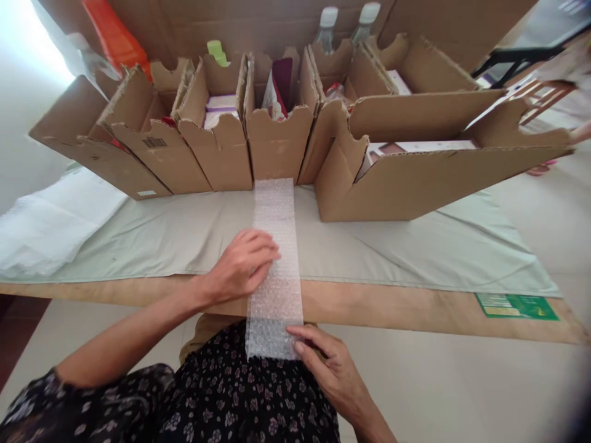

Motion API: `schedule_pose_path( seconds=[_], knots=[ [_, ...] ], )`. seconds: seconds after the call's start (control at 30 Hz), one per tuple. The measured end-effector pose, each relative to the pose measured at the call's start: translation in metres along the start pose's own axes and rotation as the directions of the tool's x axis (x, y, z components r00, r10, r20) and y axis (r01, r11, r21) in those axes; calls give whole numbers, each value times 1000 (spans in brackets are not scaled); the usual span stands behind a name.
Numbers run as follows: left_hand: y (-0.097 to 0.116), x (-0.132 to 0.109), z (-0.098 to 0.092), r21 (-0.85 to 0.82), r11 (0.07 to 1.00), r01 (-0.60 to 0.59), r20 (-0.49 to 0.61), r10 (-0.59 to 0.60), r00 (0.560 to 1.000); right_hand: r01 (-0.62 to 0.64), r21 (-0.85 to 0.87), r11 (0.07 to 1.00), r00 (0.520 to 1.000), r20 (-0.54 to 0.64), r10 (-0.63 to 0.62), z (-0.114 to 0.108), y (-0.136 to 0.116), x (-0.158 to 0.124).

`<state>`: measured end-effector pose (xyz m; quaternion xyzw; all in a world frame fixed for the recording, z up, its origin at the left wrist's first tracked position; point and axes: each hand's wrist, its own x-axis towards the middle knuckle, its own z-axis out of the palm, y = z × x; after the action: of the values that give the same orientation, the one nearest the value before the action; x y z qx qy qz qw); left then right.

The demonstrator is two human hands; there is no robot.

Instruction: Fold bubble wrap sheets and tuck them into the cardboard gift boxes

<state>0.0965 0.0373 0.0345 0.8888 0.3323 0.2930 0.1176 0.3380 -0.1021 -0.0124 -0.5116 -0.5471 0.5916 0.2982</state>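
A long, narrow strip of clear bubble wrap (277, 215) lies across the cloth, its near end hanging over the table edge toward my lap. My left hand (242, 261) is over the strip's middle, fingers curled together and thumb bent in. Whatever those fingertips hold, if anything, is too small to make out. At the strip's near right corner, my right hand (325, 360) pinches the bubble wrap edge between thumb and index finger.
Several open cardboard boxes (277, 147) stand in a row behind the strip, with packets inside. One wider box (369, 191) juts forward on the right. White sheets (60, 215) lie at left; a green card (517, 306) sits on the wooden edge. Bottles (327, 27) stand behind.
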Motion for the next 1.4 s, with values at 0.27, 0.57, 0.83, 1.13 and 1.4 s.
schedule_pose_path(
  seconds=[0.27, 0.57, 0.83, 1.13, 1.4],
  knots=[
    [56, -97, -32, -449, 790, 417, 401, -238, 884, -192, 675, 712, 980, 165, 109, -5, -20, 13],
    [46, -60, 25, -256, 730, 634, -117, -674, 729, 196, 283, 939, 969, -206, -140, -5, -28, 27],
    [32, -58, 39, 70, 815, 575, -206, -552, 808, 495, -792, 357, 719, 143, -681, -18, -26, 55],
    [60, -69, 18, 89, 946, 312, -175, -293, 940, 597, -758, 262, 661, 279, -696, -23, -32, 71],
    [52, -64, 23, -69, 908, 413, -181, -419, 890, 547, -641, 538, 771, 137, -621, -20, -42, 76]
  ],
)
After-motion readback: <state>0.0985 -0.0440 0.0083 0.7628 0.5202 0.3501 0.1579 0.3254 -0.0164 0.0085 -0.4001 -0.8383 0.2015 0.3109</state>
